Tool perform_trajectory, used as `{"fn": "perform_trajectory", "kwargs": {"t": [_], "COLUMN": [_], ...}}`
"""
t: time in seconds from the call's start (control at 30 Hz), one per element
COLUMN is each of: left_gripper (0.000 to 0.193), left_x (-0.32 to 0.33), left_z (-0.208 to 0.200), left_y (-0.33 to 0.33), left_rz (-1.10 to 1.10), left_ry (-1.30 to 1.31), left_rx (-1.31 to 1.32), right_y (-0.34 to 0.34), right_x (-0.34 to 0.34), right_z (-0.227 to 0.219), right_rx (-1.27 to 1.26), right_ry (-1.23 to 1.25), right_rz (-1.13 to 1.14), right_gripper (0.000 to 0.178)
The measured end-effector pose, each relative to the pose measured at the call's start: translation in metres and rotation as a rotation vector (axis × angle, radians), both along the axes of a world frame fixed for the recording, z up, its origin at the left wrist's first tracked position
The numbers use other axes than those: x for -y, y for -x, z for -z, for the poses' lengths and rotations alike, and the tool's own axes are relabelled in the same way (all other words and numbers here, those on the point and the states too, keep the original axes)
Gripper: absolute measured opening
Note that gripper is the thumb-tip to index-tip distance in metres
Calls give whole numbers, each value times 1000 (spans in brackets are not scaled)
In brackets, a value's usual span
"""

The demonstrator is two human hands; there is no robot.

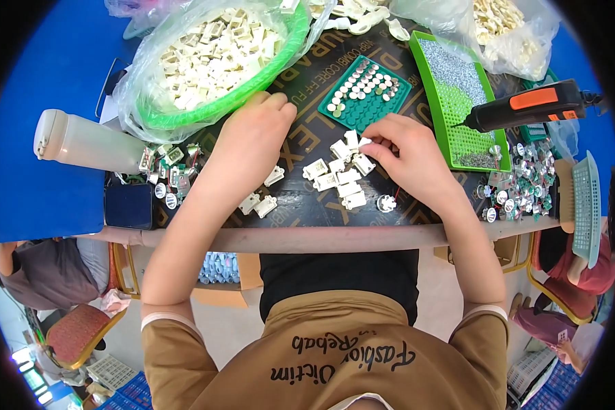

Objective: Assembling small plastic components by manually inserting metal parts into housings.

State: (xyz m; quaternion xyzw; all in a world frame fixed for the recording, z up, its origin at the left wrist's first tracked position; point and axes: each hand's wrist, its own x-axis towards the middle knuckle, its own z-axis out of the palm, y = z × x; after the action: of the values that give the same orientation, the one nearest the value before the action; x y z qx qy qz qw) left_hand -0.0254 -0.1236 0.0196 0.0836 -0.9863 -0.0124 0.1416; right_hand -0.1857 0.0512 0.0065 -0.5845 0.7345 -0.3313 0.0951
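On the counter (pixel 295 208), loose cluster of white plastic housings (pixel 326 181). Right hand (pixel 408 154) pinches one between fingers at cluster's far edge. Left hand (pixel 261 128) beside green basket (pixel 294 51), fingers curled; cannot tell whether they hold anything.

Basket (pixel 290 58): back left, casings (pixel 219 58) inside — bottle (pixel 92 142) nearer, more left.
Casing pile (pixel 337 178): before the disc tray (pixel 362 117), by the right hand (pixel 410 154).
Small-parts tray (pixel 451 102): right of the disc tray.
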Motion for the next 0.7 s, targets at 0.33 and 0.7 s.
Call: {"fn": "perform_trajectory", "kwargs": {"t": [0.33, 0.7], "left_gripper": [21, 22], "left_x": [-39, -73], "left_z": [-26, 23], "left_y": [-5, -3], "left_rz": [62, 476], "left_ry": [-1389, -2587], "left_rx": [-150, -491], "right_y": [38, 62], "right_x": [15, 35], "right_z": [-18, 1], "right_rx": [-429, -396], "right_ry": [-7, -36], "right_rz": [182, 147], "right_gripper": [8, 8]}}
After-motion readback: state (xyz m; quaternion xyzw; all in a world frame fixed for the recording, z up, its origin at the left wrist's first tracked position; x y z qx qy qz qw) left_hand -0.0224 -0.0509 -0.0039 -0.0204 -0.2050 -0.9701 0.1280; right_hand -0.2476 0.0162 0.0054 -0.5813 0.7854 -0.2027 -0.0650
